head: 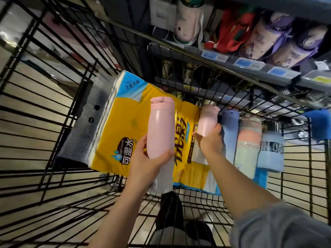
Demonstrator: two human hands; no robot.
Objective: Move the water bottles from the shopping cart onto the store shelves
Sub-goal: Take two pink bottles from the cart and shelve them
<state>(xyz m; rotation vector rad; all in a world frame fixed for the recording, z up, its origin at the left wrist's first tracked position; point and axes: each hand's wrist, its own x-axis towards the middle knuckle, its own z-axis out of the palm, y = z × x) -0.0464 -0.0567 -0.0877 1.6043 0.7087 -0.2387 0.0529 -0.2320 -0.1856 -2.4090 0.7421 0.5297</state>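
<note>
My left hand (148, 161) grips a tall pink-and-white water bottle (161, 129), lifted above the yellow pack inside the black wire shopping cart (53, 108). My right hand (210, 140) grips a shorter pink bottle (208, 120) lying at the right side of the cart. Beside it lie a blue bottle (230, 133), a pastel striped bottle (248, 145) and a light blue bottle with a silver cap (271, 149). The store shelves (250, 67) run along the upper right, past the cart's far rim.
A large yellow pack of tissue rolls (125, 126) fills the cart's middle. The shelf holds pink, red and purple bottles in pouches (268, 36) above blue price tags (243, 62). A blue cloth (320, 122) hangs on the cart's right rim.
</note>
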